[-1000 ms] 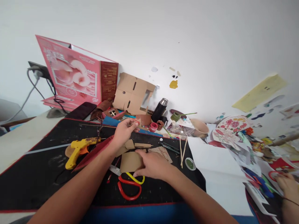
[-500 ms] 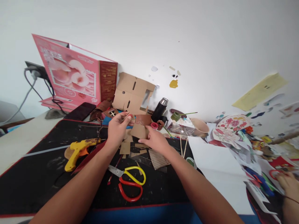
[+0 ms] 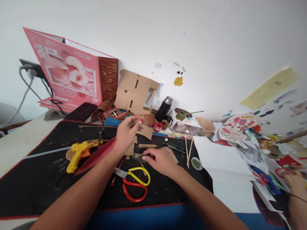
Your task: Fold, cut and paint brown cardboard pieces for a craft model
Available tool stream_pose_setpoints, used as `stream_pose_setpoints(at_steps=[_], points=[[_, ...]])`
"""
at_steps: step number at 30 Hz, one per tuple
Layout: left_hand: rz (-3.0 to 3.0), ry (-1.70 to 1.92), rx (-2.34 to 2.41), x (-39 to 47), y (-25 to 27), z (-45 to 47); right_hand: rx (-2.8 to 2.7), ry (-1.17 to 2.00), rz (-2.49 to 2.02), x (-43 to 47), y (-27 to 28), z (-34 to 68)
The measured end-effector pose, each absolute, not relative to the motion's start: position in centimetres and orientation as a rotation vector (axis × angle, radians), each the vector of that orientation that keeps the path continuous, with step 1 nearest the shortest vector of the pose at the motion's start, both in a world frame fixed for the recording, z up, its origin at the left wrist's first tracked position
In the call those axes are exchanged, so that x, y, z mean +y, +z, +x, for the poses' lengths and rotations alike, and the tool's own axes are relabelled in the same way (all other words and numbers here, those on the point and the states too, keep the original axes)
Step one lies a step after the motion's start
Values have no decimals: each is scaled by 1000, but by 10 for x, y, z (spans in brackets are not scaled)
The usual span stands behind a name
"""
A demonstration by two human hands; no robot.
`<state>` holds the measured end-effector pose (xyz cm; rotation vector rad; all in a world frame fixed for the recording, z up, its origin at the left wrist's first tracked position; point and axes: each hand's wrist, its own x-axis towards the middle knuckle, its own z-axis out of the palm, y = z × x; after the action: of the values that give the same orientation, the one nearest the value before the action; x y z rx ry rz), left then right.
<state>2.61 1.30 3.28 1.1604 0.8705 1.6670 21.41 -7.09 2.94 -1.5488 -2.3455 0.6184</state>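
My left hand is pinched closed on a small cardboard piece, mostly hidden by the fingers. Low over the mat, my right hand has its thumb and forefinger apart, with the thumb tip at the end of a cardboard strip. That strip lies on a clear plastic piece. Beyond the right hand lies a tan cardboard square, and a corrugated cardboard piece is partly hidden behind it. Scissors with one yellow and one red handle rest in front of both hands.
A yellow glue gun lies on the black mat at left. Behind stand a black flask, a red paint jar and a pink box. White paper lies at right, near another person's hand.
My right hand has let go of the cardboard square and moved down and toward me, to the strips. The square lies farther back. My left hand still holds its small piece.
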Motion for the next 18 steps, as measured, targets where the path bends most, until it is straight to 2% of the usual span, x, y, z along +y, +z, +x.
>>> stream_pose_setpoints(at_steps=[5, 11, 18], points=[[1198, 1636, 864, 12, 30, 30, -2560, 528, -1361, -83, 27, 200], [1237, 1607, 881, 11, 26, 30, -2890, 168, -1238, -69, 32, 156], [1228, 1586, 862, 12, 22, 33, -3016, 123, -1106, -50, 19, 140]])
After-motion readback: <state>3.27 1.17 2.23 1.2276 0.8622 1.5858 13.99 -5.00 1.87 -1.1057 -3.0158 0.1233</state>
